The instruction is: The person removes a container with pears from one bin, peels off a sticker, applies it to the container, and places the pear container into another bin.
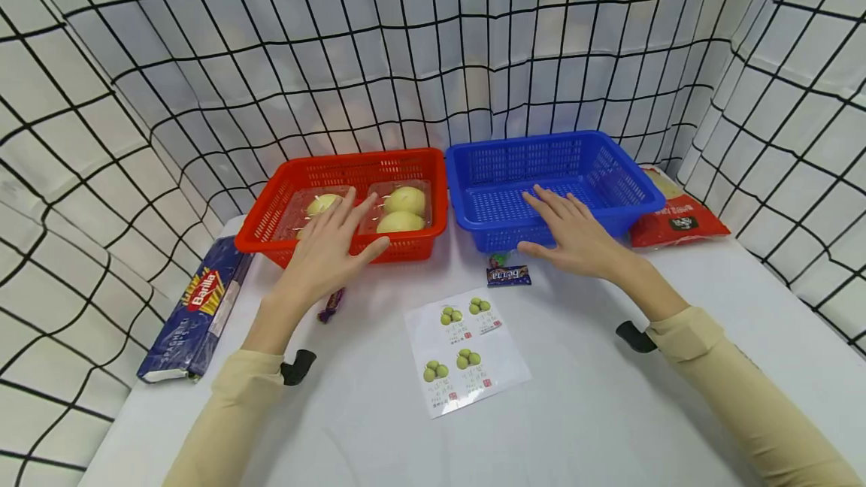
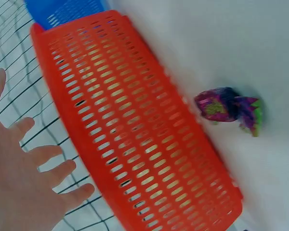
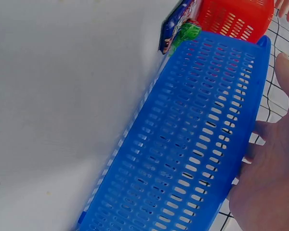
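My left hand hovers over the near rim of the red basket, fingers spread and holding nothing. Inside that basket are two clear plastic packs with pale yellow-green round fruits; the hand hides part of the left pack. My right hand reaches over the near edge of the blue basket, its fingers extended with nothing in them. The blue basket shows a bare slotted bottom. In the left wrist view a purple wrapped candy lies on the table beside the red basket.
A printed sheet with fruit pictures lies mid-table. Before the blue basket are a dark blue wrapped bar and a green-wrapped candy. A blue Barilla box lies left, a red bag right. Black netting surrounds the table.
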`<action>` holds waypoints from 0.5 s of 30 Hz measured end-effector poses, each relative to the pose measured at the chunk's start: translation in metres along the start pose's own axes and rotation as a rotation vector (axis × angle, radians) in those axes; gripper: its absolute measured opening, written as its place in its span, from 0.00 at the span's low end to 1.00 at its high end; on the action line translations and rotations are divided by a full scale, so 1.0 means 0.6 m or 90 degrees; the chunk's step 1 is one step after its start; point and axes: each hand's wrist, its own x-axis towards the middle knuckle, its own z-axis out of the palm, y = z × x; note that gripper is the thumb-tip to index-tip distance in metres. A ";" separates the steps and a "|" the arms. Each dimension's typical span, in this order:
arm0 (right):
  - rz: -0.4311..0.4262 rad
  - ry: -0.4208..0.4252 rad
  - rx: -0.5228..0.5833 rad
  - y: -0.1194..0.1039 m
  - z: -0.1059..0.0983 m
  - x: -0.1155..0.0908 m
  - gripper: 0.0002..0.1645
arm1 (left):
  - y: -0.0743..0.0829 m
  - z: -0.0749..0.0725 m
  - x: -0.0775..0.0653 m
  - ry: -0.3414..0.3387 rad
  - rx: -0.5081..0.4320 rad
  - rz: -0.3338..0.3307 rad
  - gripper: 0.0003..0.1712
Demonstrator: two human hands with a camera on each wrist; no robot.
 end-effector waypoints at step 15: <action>-0.028 0.006 -0.008 -0.013 0.001 -0.007 0.53 | -0.141 -0.087 -0.041 0.069 -0.069 -0.091 0.48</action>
